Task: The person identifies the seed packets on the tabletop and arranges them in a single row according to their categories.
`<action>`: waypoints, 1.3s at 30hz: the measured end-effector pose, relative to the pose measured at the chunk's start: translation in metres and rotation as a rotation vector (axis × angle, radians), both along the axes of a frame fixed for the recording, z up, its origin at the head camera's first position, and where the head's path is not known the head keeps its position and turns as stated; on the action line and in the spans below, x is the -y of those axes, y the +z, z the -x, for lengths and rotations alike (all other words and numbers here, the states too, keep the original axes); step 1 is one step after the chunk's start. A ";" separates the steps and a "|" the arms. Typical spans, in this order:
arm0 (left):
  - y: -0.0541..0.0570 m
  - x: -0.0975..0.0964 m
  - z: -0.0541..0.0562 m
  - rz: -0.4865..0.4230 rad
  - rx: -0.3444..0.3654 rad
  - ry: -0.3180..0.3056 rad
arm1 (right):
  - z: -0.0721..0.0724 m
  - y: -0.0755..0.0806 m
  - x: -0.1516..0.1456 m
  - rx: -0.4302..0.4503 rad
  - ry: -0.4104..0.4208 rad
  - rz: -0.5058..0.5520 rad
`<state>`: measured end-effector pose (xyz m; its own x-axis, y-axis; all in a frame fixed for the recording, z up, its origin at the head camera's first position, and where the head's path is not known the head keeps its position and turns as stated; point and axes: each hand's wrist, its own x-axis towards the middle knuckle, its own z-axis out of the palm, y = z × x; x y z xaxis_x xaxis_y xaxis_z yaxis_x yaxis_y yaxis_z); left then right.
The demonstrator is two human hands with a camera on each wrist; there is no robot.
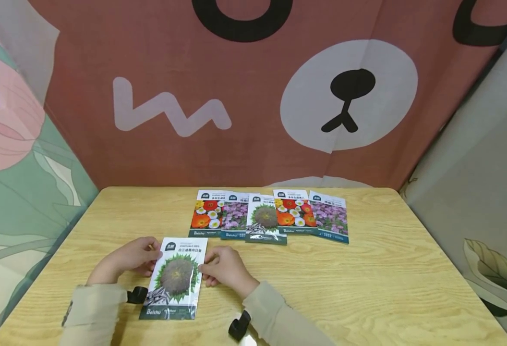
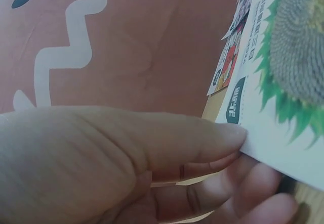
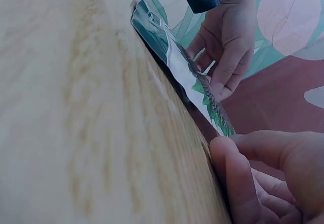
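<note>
A sunflower seed packet [image 1: 176, 276], white with a dark green base band, is held by its two side edges near the front left of the table. My left hand [image 1: 138, 254] pinches its upper left edge; the left wrist view has the thumb on the printed face and the fingers behind. On the opposite edge, my right hand [image 1: 225, 270] pinches between thumb and forefinger. In the right wrist view the packet [image 3: 185, 72] is tilted, its upper part raised off the wood and its green base end low by the tabletop.
Behind lies an overlapping row of seed packets: a poppy packet [image 1: 201, 221], a purple-flower packet [image 1: 235, 216], another sunflower packet [image 1: 264, 218], a second poppy packet [image 1: 295, 214] and a second purple-flower packet [image 1: 331, 216]. The wooden table [image 1: 344, 293] meets a printed bear curtain [image 1: 245, 96] at the back.
</note>
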<state>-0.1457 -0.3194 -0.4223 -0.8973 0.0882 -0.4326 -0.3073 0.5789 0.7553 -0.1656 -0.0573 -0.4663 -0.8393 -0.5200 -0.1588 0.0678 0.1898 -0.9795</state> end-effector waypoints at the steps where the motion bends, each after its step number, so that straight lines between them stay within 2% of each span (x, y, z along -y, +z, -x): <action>1: 0.000 0.000 0.000 0.007 -0.001 -0.001 | 0.000 0.000 0.000 0.001 -0.005 0.002; 8: 0.002 -0.004 -0.002 0.048 0.006 0.025 | -0.001 0.001 0.000 -0.012 -0.012 -0.020; 16: 0.003 -0.003 -0.004 0.069 -0.028 0.005 | -0.003 0.005 0.001 -0.035 -0.004 -0.062; 24: 0.002 -0.004 -0.001 0.084 -0.045 0.012 | -0.004 0.005 0.004 -0.086 -0.039 -0.135; 33: 0.002 -0.004 0.000 0.109 -0.028 0.043 | -0.002 0.006 0.006 -0.141 -0.052 -0.163; 39: 0.000 -0.006 -0.001 0.110 -0.037 0.058 | -0.004 0.004 0.007 -0.138 -0.075 -0.179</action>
